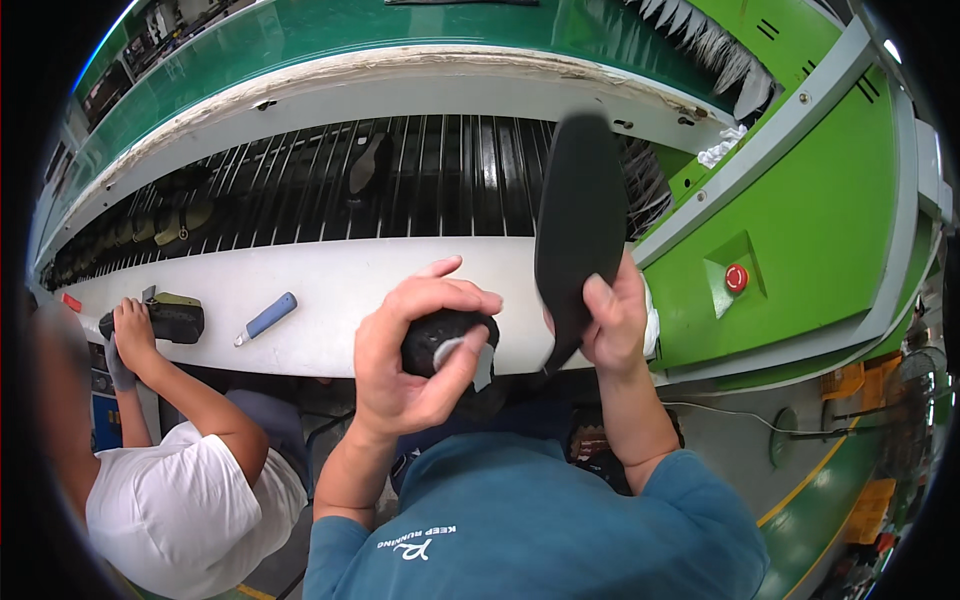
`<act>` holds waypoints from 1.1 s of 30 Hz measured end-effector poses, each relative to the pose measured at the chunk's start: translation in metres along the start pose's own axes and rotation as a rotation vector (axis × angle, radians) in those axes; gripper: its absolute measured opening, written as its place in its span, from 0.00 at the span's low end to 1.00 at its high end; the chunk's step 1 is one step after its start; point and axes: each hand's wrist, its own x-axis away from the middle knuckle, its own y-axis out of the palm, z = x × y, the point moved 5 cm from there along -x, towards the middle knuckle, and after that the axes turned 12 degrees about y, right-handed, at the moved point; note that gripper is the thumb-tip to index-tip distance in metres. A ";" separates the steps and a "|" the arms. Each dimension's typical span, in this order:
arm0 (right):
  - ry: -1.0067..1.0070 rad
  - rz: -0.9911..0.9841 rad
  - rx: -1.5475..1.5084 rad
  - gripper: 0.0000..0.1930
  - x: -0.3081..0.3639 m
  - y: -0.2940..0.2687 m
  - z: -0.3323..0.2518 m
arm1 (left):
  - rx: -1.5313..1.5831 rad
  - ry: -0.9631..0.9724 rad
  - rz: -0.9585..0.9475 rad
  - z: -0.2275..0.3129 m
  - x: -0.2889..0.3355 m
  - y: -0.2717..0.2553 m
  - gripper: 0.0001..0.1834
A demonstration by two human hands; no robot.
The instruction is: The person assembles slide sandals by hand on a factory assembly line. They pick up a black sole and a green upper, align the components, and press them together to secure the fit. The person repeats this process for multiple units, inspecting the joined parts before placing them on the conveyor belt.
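My left hand [410, 350] is closed around a rounded black thing [422, 336], which looks like a shoe seen end-on. A pale round patch and a grey tab show on its near side, by my thumb. Its underside is hidden. In my right hand [617, 318] is a flat black insole [582, 210], gripped near its lower end with the thumb on its face. The insole stands upright, its broad end pointing away from me and overlapping the roller conveyor. Both hands are over the near edge of the white worktop [330, 270], apart from each other.
A blue-handled cutter [267, 318] lies on the worktop at left. Beside me a co-worker in a white shirt [190, 500] handles a black shoe [178, 318]. Beyond runs the roller conveyor [300, 190] carrying dark shoe parts. A green machine panel with a red button [736, 277] stands at right.
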 end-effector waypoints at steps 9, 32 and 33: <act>0.240 -0.394 0.076 0.19 0.035 0.020 0.045 | 0.449 -0.191 -0.007 -0.028 0.000 -0.007 0.56; 0.271 -0.347 0.084 0.17 0.017 0.035 0.025 | 0.426 -0.180 -0.025 -0.026 -0.004 -0.008 0.15; 0.285 -0.246 0.056 0.16 0.018 0.034 0.023 | 0.382 -0.179 0.045 -0.028 0.000 -0.010 0.16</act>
